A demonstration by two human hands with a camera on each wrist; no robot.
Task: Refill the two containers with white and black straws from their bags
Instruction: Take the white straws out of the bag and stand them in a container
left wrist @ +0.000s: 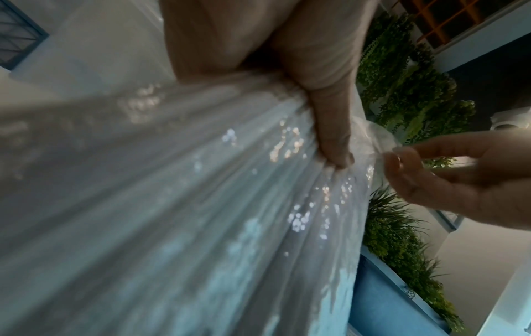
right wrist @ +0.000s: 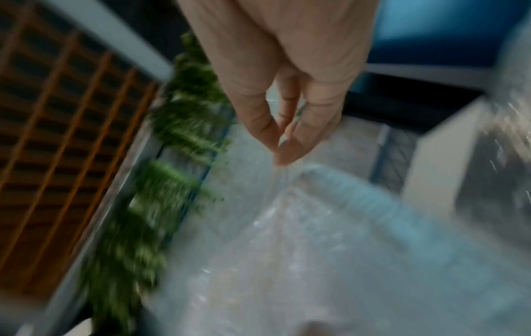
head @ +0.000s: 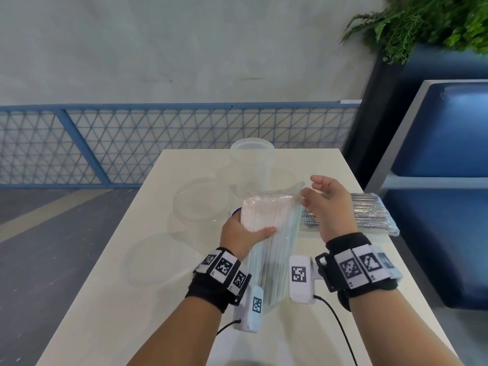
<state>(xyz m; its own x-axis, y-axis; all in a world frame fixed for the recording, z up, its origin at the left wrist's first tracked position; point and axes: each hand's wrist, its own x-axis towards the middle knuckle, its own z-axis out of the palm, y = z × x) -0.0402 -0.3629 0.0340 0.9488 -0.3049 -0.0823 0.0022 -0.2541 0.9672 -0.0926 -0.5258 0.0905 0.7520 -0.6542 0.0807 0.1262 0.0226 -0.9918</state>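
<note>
Your left hand [head: 239,232] grips the bag of white straws [head: 272,233] upright over the table [head: 132,260]; your right hand [head: 326,204] pinches its top film. No readable writing. Beyond lie the black straws' bag [head: 369,212] and a clear container [head: 250,165].

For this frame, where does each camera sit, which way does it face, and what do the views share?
Head: worn on the head, looking forward and down over the table; both forearms show, left hand gripping the bag of white straws, right hand pinching its top.
Left wrist: looks along the left thumb pressed on the bag; the right hand enters at the right.
Right wrist: blurred, looks along the right fingers pinching the plastic.
Shared: all three show the bag; head and left wrist show both hands.
</note>
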